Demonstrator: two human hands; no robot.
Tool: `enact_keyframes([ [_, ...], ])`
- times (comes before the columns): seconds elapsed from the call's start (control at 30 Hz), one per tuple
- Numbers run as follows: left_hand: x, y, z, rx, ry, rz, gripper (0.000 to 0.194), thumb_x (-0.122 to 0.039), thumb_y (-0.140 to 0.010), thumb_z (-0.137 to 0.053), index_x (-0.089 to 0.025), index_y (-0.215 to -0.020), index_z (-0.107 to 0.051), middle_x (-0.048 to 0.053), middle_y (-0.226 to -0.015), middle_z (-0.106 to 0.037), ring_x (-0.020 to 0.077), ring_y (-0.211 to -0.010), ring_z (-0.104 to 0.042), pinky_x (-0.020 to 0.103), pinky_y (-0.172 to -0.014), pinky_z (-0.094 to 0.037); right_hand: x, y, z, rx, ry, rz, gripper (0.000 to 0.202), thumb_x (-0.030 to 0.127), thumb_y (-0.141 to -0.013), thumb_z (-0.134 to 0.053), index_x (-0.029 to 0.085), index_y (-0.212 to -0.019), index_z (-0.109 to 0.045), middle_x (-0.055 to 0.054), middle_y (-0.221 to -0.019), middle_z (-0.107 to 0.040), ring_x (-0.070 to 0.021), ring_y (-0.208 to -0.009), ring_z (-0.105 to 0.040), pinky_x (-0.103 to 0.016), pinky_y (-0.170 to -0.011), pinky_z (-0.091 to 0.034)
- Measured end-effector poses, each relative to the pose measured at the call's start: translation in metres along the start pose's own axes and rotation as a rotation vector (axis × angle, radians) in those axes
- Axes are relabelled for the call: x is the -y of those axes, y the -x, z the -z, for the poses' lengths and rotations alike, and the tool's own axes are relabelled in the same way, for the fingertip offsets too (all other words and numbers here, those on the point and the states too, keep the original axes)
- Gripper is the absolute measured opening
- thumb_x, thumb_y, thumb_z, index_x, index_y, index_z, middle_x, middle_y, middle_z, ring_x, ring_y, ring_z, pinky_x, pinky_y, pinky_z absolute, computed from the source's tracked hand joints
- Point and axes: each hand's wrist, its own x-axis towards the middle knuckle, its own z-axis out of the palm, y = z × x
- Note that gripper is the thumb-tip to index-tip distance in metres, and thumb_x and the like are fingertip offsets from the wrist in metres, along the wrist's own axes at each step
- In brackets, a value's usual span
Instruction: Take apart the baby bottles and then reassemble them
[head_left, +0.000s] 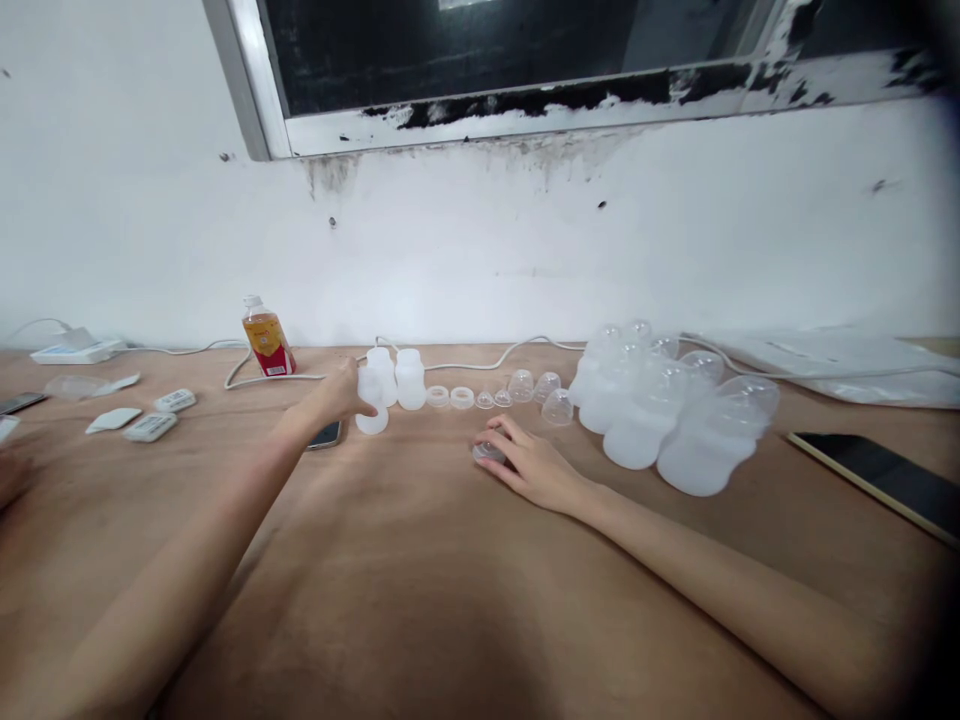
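Note:
My left hand (341,395) is closed around a milky-white baby bottle body (372,418) at the left end of a row of bottle parts. Right behind it stand two more white bottle bodies (410,380). On the table, the fingers of my right hand (536,465) are closed round a small translucent round bottle part (487,453), partly covered by them. Beyond that hand lie two white collar rings (462,398), two clear nipples (485,400) and three clear dome caps (557,407). Several capped baby bottles (637,430) stand grouped to the right.
A drink bottle (268,340) stands at the back left, near a white cable (510,352). White packets (151,427) lie at left, with another person's hand (11,475) at the edge. One phone (326,436) is beneath my left wrist; a larger phone (885,480) lies at right.

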Motion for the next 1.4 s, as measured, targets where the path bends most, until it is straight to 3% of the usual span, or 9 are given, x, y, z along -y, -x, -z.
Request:
enact_keyframes([
  [0.3,-0.005,0.008,0.000,-0.072,0.064,-0.056,0.073,-0.039,-0.054,-0.065,-0.009,-0.111,-0.030,0.017,-0.110,-0.044,0.0312,-0.103,-0.044,0.038,-0.078,-0.040,-0.001,0.000,0.001,-0.028,-0.124,-0.025,0.028,0.026,-0.085,-0.031,0.019,-0.110,-0.040,-0.008,-0.101,-0.047,-0.0151,-0.079,-0.051,-0.031,-0.071,-0.043],
  [0.4,-0.020,0.018,0.012,-0.277,0.074,-0.171,0.074,-0.040,-0.057,-0.064,-0.010,-0.115,-0.028,0.019,-0.119,-0.033,0.0336,-0.113,-0.033,0.044,-0.087,-0.034,-0.004,-0.002,-0.001,-0.056,-0.215,-0.113,0.028,0.033,-0.081,-0.041,0.019,-0.105,-0.043,-0.006,-0.093,-0.049,-0.0134,-0.072,-0.051,-0.029,-0.067,-0.043],
  [0.5,-0.051,0.036,0.011,-0.441,0.167,-0.411,0.053,-0.032,-0.071,-0.053,-0.015,-0.115,-0.031,0.013,-0.122,-0.032,0.0254,-0.116,-0.032,0.041,-0.094,-0.030,-0.004,-0.006,-0.003,-0.067,-0.271,-0.194,0.021,0.035,-0.076,-0.048,0.017,-0.086,-0.052,-0.003,-0.080,-0.049,-0.0106,-0.061,-0.048,-0.026,-0.061,-0.042],
  [0.6,-0.083,0.057,-0.020,-0.278,0.275,-0.630,0.045,-0.029,-0.077,-0.044,-0.014,-0.118,-0.031,0.012,-0.118,-0.042,0.0211,-0.112,-0.038,0.036,-0.094,-0.032,-0.003,-0.008,-0.002,-0.101,-0.264,-0.223,0.019,0.033,-0.074,-0.051,0.015,-0.076,-0.054,-0.001,-0.072,-0.048,-0.0099,-0.058,-0.047,-0.025,-0.058,-0.040],
  [0.73,-0.099,0.072,-0.072,0.030,0.333,-0.815,0.066,-0.033,-0.078,-0.043,-0.013,-0.130,-0.008,0.015,-0.133,-0.026,0.0219,-0.120,-0.031,0.035,-0.095,-0.033,-0.001,-0.008,-0.001,-0.132,-0.230,-0.182,0.012,0.024,-0.074,-0.049,0.015,-0.067,-0.052,0.000,-0.065,-0.045,-0.0095,-0.057,-0.046,-0.023,-0.056,-0.038],
  [0.87,-0.092,0.067,-0.088,0.079,0.384,-0.721,0.062,-0.033,-0.081,-0.039,-0.019,-0.131,-0.007,0.011,-0.129,-0.037,0.0211,-0.111,-0.043,0.035,-0.087,-0.040,0.000,-0.007,0.000,-0.125,-0.209,-0.163,0.013,0.024,-0.075,-0.047,0.015,-0.069,-0.055,0.001,-0.065,-0.046,-0.0093,-0.057,-0.046,-0.022,-0.055,-0.038],
  [1.07,-0.086,0.042,-0.091,-0.023,0.513,-0.614,0.053,-0.041,-0.070,-0.055,-0.021,-0.117,-0.039,0.004,-0.106,-0.058,0.0198,-0.098,-0.053,0.032,-0.084,-0.041,-0.001,-0.013,-0.002,-0.144,-0.174,-0.174,0.016,0.022,-0.076,-0.045,0.016,-0.071,-0.058,-0.002,-0.068,-0.055,-0.0117,-0.061,-0.051,-0.024,-0.057,-0.039],
  [1.23,-0.080,0.022,-0.094,-0.069,0.497,-0.616,0.043,-0.034,-0.069,-0.059,-0.018,-0.106,-0.047,0.006,-0.100,-0.059,0.0181,-0.092,-0.054,0.031,-0.082,-0.041,-0.019,-0.023,-0.010,-0.158,-0.401,-0.419,0.028,0.031,-0.082,-0.035,0.016,-0.084,-0.058,-0.001,-0.057,-0.060,-0.0107,-0.041,-0.050,-0.024,-0.045,-0.041],
  [1.4,-0.075,0.012,-0.094,-0.091,0.305,-0.534,0.028,-0.029,-0.078,-0.046,-0.019,-0.104,-0.051,0.007,-0.103,-0.057,0.0198,-0.095,-0.052,0.034,-0.082,-0.042,-0.030,-0.026,-0.015,-0.307,-0.191,-0.510,0.024,0.034,-0.076,-0.046,0.017,-0.087,-0.059,-0.006,-0.082,-0.064,-0.0199,-0.075,-0.059,-0.032,-0.065,-0.044],
])
